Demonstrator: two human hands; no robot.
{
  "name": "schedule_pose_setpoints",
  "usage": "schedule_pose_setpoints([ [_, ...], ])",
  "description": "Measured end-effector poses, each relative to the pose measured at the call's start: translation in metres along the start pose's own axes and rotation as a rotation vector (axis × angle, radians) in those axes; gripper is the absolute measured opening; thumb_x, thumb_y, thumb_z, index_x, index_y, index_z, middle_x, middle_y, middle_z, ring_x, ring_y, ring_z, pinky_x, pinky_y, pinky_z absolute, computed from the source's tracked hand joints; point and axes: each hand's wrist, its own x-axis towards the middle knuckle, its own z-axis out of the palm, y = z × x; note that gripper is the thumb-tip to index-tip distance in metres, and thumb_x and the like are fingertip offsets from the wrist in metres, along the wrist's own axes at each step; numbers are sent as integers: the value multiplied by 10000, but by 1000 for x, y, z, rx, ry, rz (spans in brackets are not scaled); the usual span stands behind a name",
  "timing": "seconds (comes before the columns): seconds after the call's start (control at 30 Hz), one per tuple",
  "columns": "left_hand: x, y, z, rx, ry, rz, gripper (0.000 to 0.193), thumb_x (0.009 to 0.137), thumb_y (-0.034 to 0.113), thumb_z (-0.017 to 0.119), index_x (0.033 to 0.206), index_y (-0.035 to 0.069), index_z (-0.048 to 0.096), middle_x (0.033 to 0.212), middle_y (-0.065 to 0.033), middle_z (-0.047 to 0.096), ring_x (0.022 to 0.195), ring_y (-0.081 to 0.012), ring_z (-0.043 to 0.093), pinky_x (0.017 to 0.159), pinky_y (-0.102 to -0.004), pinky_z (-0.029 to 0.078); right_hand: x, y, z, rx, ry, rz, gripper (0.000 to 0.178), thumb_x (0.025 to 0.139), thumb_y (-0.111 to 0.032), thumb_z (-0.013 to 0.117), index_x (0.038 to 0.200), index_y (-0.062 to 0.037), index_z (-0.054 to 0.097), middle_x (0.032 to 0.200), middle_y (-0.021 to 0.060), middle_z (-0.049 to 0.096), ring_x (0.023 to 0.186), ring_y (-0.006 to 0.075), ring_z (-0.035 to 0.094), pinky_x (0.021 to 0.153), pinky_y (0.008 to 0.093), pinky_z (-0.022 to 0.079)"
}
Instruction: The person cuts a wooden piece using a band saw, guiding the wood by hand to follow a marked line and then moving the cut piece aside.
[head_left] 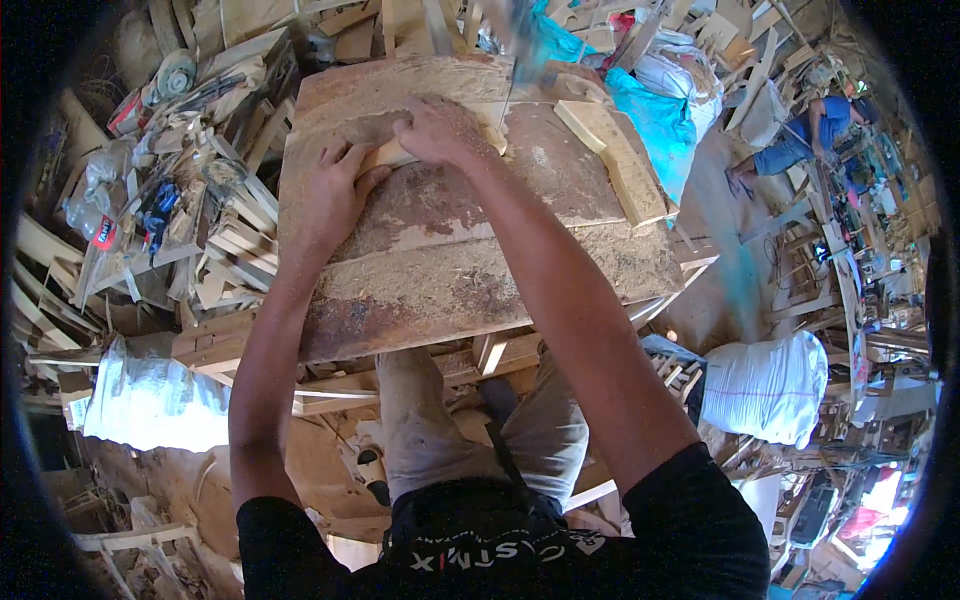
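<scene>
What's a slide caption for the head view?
Left hand and right hand on a wood piece atop a sawdust-strewn worktable, another piece at right.

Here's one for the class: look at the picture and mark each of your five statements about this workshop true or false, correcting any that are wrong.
1. The left hand and right hand both touch one wooden piece. True.
2. Both hands wear thick gloves. False: they are bare.
3. A loose wooden block lies left of both hands. False: it lies to their right.
4. Sawdust covers part of the worktable. True.
5. Another person in blue shows at the lower left. False: that person is at the upper right.
</scene>
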Motion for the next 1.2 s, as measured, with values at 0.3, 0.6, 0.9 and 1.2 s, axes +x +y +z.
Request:
schedule_pose_setpoints([
  [0.3, -1, 8, -9, 23, 19, 16, 378, 932, 258, 749, 1217, 18, 686, 1120, -216, 662, 1073, -440, 608, 915, -499, 504, -1, -1, -3, 50, -21, -23, 699, 987, -472, 431, 1546, -55, 454, 1583, 229, 459, 1474, 403, 425, 1244, 519, 301],
  [0.6, -3, 1, -1, -25, 25, -15, 390, 926, 250, 753, 1240, 28, 688, 1118, -218, 663, 1065, -443, 607, 918, -507, 502, -2, -4, -6, 21, -35, -12, 680, 980, -452, 450, 1549, -79, 458, 1579, 222, 461, 1451, 392, 453, 1223, 496, 344],
  [0.9, 1, 10, -11, 92, 2, 27, 365, 944, 283, 736, 1221, 48, 705, 1131, -184, 678, 1103, -405, 637, 936, -467, 506, -4, -6, -7, 22, 9, -1, 654, 964, -424, 493, 1534, -106, 490, 1572, 200, 482, 1433, 387, 479, 1201, 482, 384],
  [1.2, 2, 11, -6, 37, 26, 26, 376, 926, 260, 746, 1202, 14, 677, 1126, -248, 668, 1062, -466, 609, 933, -520, 488, 4, 1, -1, 28, 37, -4, 635, 959, -426, 507, 1519, -128, 515, 1559, 190, 502, 1409, 387, 506, 1194, 475, 394],
])
